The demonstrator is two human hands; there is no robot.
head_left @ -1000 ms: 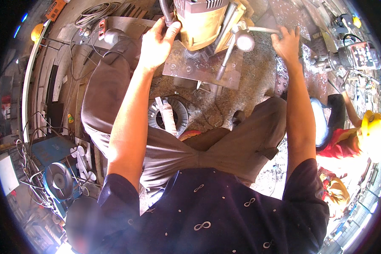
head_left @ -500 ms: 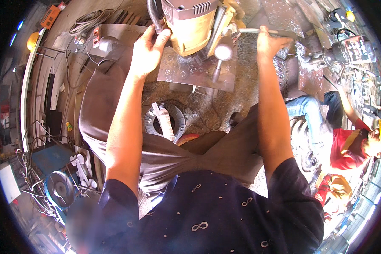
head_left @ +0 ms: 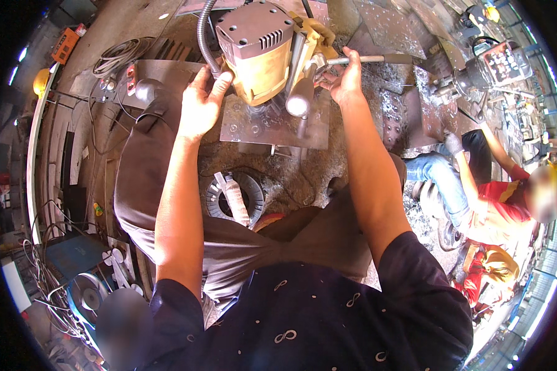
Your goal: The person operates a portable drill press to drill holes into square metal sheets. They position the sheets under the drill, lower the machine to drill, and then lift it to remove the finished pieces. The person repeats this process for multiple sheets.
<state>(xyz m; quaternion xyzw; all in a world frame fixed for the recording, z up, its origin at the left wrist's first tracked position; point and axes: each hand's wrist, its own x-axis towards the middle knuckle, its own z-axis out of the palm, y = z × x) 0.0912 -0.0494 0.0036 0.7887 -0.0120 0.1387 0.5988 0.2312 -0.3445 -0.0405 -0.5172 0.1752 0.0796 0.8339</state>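
Two bare hands at a yellow-and-grey motor drill

The left hand (head_left: 199, 108) is spread, thumb wide of the fingers, against the lower left of a yellow-and-grey boxy motor drill (head_left: 263, 68); some fingertips are hidden by a grey ribbed flexible hose (head_left: 206, 37). The right hand (head_left: 345, 83) is half open at the drill's right side, one digit crossing a straight metal lever (head_left: 377, 59) near its hub; whether it grips cannot be told.

The drill stands ahead of the person, over a flat grey steel plate (head_left: 238, 127). Its long axis runs roughly upright, vented grey cap uppermost, lower end toward the plate. The lever points right; a second handle with a pale rounded end (head_left: 297, 104) points back toward the person.

Nearer the knees, a clear plastic bottle (head_left: 233, 196) leans across a dark ribbed spool (head_left: 257, 196). At far left, an orange box (head_left: 65, 46) carries dark marks too small to read. At right sits a co-worker in red (head_left: 498, 195).
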